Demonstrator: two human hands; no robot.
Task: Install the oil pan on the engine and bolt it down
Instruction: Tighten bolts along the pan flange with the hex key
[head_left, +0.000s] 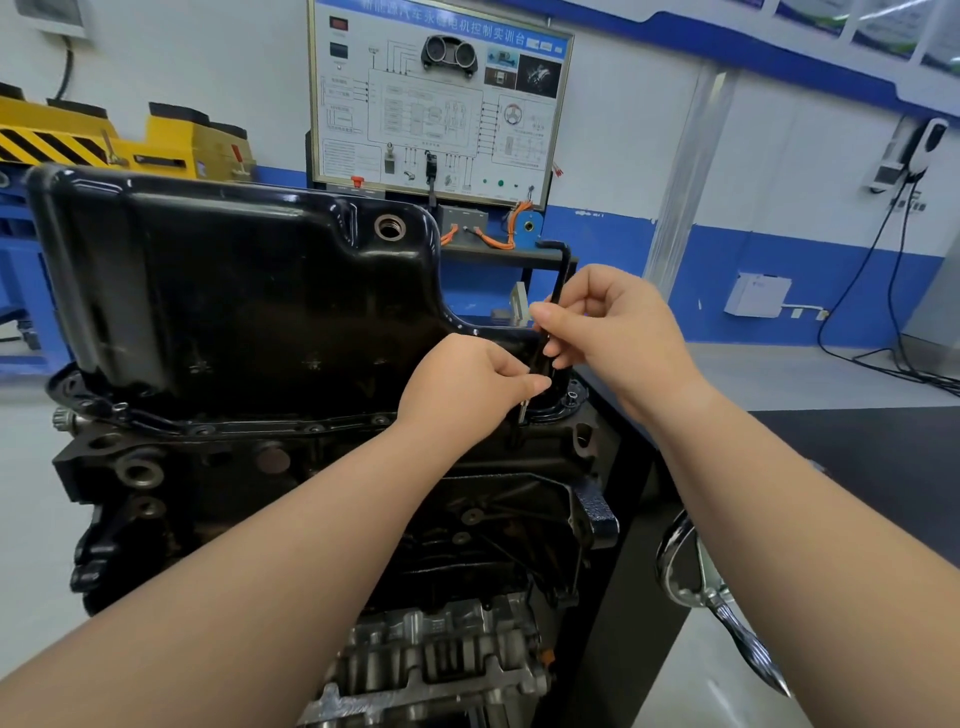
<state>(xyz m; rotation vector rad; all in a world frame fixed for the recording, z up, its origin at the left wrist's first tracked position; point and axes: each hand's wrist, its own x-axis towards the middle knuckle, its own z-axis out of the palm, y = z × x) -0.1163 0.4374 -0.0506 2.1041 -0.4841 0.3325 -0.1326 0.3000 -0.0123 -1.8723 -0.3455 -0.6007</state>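
Engine (291, 499) sits sump side up; oil pan (234, 291) is already seated on top of it, flange down on the block, several bolts (314, 428) showing along the near flange edge; your work is at the pan's near right corner. Your right hand (618, 322) pinches the hex key (562, 270) mid-shaft, thumb and fingers closed on it; your left hand (467, 379) pinches the same shaft lower down, just above the flange. Key's long axis is near upright, foot leaning slightly left, short leg on top pointing left; tip drops to the corner right below your left hand. Can't tell if the tip is seated in a bolt head; your hand hides it. Left hand is nearer the bolt, so I'd judge it steadies while the right spins.
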